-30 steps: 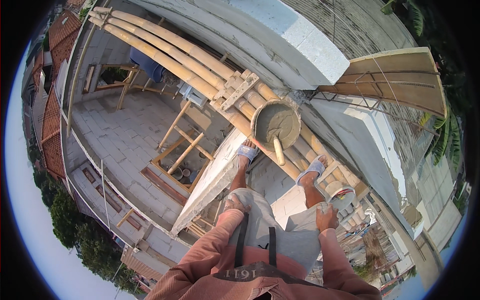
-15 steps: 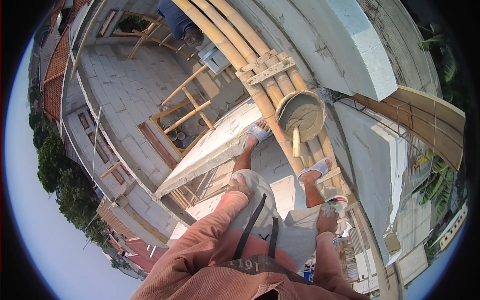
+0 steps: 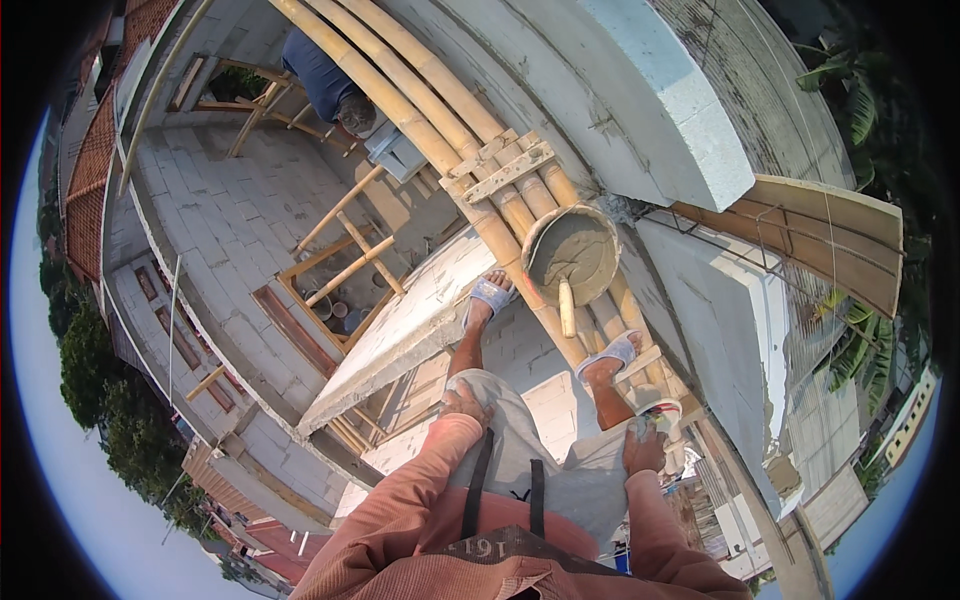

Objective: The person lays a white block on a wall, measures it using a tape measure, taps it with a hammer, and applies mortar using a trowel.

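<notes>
On my left knee, over the grey trousers point(image 3: 510, 410), lies my left hand point(image 3: 465, 403) with its fingers spread and nothing in it. My right hand point(image 3: 643, 449) rests on the right knee, its fingers apart and seemingly holding nothing. Just past it is a white round container point(image 3: 664, 408), partly hidden by the knee and hand. In front of me a bucket point(image 3: 548, 232) of wet grey mortar point(image 3: 580, 250) stands on the bamboo poles. A tool with a pale wooden handle point(image 3: 567, 308) leans in it; its working end is sunk in the mortar.
My sandalled feet straddle a drop, one on a concrete ledge point(image 3: 400, 362), one on the bamboo scaffold point(image 3: 515, 212). A grey block wall point(image 3: 650, 120) runs along the right. Below left, another person point(image 3: 318, 80) bends near a grey box point(image 3: 398, 155). Rebar point(image 3: 765, 235) juts out at right.
The view has swung slightly, so the bucket and scaffold sit farther left and a little lower. Both hands stay on my knees, and the handle still leans in the bucket.
</notes>
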### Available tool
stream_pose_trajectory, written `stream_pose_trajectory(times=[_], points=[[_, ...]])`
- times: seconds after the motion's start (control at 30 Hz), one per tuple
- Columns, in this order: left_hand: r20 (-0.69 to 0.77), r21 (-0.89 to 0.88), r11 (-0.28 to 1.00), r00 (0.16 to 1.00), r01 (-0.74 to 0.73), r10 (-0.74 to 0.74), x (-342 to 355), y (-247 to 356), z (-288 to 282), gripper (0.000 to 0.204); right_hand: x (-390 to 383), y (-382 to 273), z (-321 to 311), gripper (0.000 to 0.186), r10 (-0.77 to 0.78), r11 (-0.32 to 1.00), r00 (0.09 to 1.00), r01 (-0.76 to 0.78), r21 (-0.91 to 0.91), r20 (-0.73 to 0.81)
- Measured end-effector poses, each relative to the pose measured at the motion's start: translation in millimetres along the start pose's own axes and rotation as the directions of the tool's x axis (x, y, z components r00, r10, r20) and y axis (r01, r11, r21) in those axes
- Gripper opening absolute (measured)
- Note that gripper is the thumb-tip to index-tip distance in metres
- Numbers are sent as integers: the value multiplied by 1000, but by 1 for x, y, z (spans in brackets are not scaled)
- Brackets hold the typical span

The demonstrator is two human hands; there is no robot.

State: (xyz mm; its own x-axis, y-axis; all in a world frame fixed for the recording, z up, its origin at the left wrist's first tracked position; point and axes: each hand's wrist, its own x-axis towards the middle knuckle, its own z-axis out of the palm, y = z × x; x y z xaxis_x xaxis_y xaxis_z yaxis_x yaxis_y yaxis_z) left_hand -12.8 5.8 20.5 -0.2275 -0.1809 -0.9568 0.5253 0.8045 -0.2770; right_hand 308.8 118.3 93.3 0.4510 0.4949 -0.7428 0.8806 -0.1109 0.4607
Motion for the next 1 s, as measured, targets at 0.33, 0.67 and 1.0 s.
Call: stream_pose_trajectory(times=[0.33, 0.67, 1.0], points=[[8, -35, 999, 1000, -24, 24, 9, -2, 1, 109, 4, 13, 16, 64, -63, 993, 992, 73, 97, -107], [-16, -42, 999, 1000, -13, 12, -8, 4, -10, 104, -2, -1, -6, 54, -105, 989, 994, 108, 99, -36], [-7, 66, 998, 1000, -18, 19, 1, 9, -1, 105, 2, 6, 2, 52, -157, 962, 967, 196, 191, -202]])
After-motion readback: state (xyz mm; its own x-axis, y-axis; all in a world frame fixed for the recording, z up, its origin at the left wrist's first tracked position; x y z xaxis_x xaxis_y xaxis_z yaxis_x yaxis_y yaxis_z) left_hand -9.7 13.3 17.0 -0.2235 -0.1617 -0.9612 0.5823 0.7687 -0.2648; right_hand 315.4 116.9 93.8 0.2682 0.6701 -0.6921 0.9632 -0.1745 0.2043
